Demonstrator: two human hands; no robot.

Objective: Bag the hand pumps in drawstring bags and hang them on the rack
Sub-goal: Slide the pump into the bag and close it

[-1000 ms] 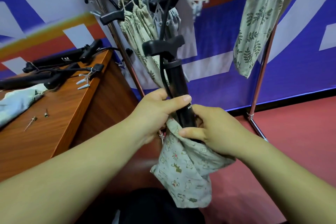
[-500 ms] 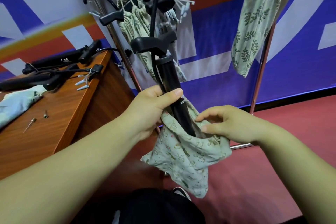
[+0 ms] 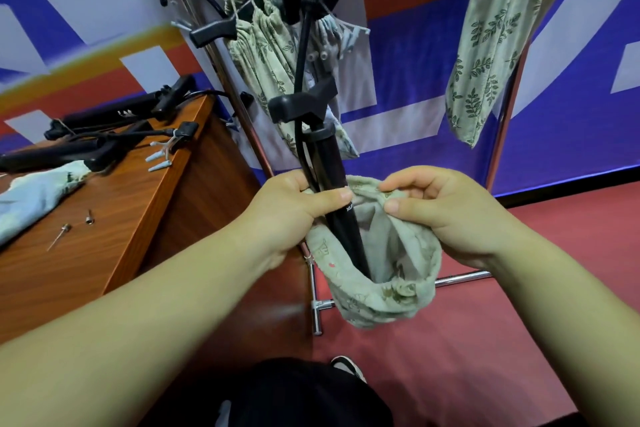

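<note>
Partly hidden, hand pump [image 3: 331,156] sunk in drawstring bag [image 3: 381,302], left hand [image 3: 291,215] gripping barrel, right hand [image 3: 446,215] pinching rim.

Worn on the head, looking forward and down — close above the left hand [image 3: 294,215] and right hand [image 3: 446,215], rack [image 3: 502,135] beyond.

Bright, even indoor light with soft shadows, wide-angle bending at the edges, slight softness throughout.

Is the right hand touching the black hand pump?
Apart. Head view: the right hand pinches the pale green printed drawstring bag at its rim; fabric shows between that hand and the black hand pump.
</note>
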